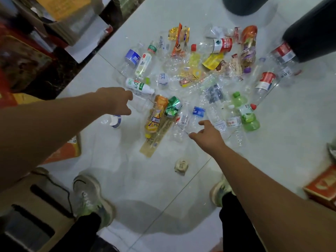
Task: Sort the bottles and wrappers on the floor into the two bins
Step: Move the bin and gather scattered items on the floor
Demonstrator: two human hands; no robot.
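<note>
hardly started, i'd judge: bottles (143, 64) and wrappers (211, 60) lie heaped on the floor (127, 170) just beyond the left hand (118, 100) and right hand (206, 136), both spread and gripping nothing, dark bins (312, 33) far ahead

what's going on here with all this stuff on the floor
A person stands over a pile of bottles and wrappers on the floor, both arms stretched down. The left hand hovers by a clear bottle; the right hand hovers by a blue-labelled bottle. Neither grips anything yet.
</note>
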